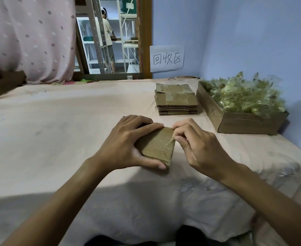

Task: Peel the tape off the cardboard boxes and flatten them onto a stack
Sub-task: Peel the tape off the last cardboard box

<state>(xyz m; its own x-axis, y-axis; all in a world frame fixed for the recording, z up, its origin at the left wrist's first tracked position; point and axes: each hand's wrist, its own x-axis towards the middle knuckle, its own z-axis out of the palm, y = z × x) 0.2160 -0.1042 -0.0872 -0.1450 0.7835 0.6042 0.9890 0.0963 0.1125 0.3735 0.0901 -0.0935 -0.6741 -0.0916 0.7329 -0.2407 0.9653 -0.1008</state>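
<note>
- Fingers (183, 129) of your right hand (199, 146) are pinching a lifted strip of clear tape (170, 142) at the right edge of the small cardboard box (156, 144), thumb and forefinger curling tightly together on it.
- Your left hand (128, 142) is gripping the box at the centre of the frame, fingers curling over its far edge and thumb pressing along its near edge, holding it down on the pale bed sheet (57, 121).
- You are risking a break: the strip is looking thin and stretched, so a sharp tug is likely to snap it and leave a remnant stuck on.
- You are also risking tearing the cardboard's paper face if you are pulling steeply upward.
- If your left grip is loosening, the box may be sliding on the soft sheet.
- Right of centre, above your hands and well apart from them, the stack (176, 102) of flattened boxes is lying just beside a cardboard tray (249, 123) heaped with crumpled tape (243, 95).
- Above the stack, a white paper sign (166, 58) on the blue wall is showing the handwritten characters 回收区, meaning recycling area.
- No brand or print is showing legibly on the cardboard.
</note>
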